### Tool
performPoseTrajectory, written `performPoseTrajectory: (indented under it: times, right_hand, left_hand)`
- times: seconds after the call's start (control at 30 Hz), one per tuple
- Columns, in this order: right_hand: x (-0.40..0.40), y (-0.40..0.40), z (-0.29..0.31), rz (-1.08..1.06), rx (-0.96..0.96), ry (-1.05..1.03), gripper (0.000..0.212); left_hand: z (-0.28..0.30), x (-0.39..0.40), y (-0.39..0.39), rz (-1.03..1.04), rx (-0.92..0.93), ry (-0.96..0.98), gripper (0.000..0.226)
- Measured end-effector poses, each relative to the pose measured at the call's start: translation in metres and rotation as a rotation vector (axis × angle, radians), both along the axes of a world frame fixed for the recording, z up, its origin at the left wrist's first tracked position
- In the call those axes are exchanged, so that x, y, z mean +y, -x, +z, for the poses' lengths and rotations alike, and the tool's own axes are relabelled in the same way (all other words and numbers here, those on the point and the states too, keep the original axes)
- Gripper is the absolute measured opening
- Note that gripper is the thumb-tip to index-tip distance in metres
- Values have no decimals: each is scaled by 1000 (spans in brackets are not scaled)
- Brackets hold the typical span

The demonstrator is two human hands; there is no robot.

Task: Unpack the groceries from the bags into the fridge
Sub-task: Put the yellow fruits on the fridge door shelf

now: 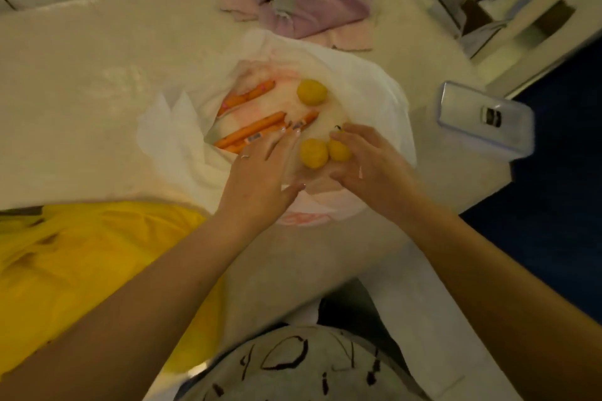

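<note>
Both bare hands reach into the open white plastic bag (358, 81) on the pale table (81, 107); left hand (260, 172) fingers spread flat, holding nothing; right hand (374, 169) fingers loosely curled beside two round yellow fruits (314, 153), grip unclear. Orange carrots (250, 133) lie at ten o'clock and a third yellow fruit (311, 92) at twelve; no fridge shows, so unpacking looks barely begun.

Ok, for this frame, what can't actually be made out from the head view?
- Fridge: not in the head view at all.
- Labels on the carrots: too small and blurred to read.
- Third yellow fruit: partly covered by the right hand, so the grasp is unclear.
- White bag: its near side is hidden under the left hand and the right one.
- Clear lidded container: contents blurred.
</note>
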State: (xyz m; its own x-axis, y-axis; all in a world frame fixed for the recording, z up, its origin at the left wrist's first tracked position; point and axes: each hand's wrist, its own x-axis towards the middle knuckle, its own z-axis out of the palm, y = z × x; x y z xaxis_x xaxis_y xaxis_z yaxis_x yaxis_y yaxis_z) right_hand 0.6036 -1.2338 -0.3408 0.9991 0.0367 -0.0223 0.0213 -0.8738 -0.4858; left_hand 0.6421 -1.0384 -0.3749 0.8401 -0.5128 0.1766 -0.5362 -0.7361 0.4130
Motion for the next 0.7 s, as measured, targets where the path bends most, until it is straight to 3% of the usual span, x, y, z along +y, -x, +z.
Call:
performPoseTrajectory:
  times: [0.1,0.27,0.43,0.7]
  right_hand:
    - [-18,-39,-3,76,69,71,61]
    - [-40,-89,-23,386,154,240,64]
    - [-58,-115,-49,637,198,402,65]
    - [-81,-123,-68,798,213,454,63]
  left_hand:
    - [-7,-21,-15,77,56,-2,74]
    - [-20,-54,-23,285,286,80,86]
    - [-36,-84,-23,410,297,42,78]
    - [-66,-101,-19,503,374,-36,68]
